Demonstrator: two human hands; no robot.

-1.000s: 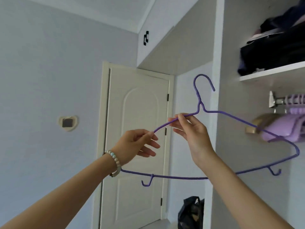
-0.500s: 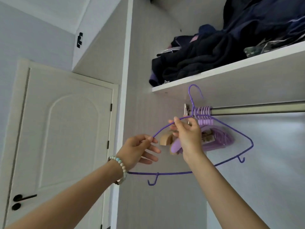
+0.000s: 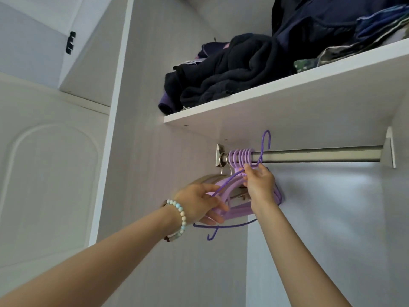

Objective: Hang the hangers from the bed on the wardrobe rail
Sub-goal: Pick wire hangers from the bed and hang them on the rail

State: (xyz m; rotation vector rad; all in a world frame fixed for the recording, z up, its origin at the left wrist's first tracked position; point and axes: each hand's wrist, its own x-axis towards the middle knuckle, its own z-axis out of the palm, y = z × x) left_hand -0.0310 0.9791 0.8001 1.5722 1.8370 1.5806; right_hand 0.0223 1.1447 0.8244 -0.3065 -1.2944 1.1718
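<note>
While left hand (image 3: 199, 202), right hand (image 3: 260, 185) hold wire hanger (image 3: 230, 178) | shelf (image 3: 265, 90): dark clothes (image 3: 232, 72)

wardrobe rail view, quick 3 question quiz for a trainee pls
1. Where on the rail are the lilac plastic hangers bunched? A left end, B middle, C right end.
2. True or false: the left hand and the right hand both hold the purple wire hanger.
3. Fill in: the shelf above the rail carries heaped dark ____.
Key: 1 A; 2 true; 3 clothes.
</note>
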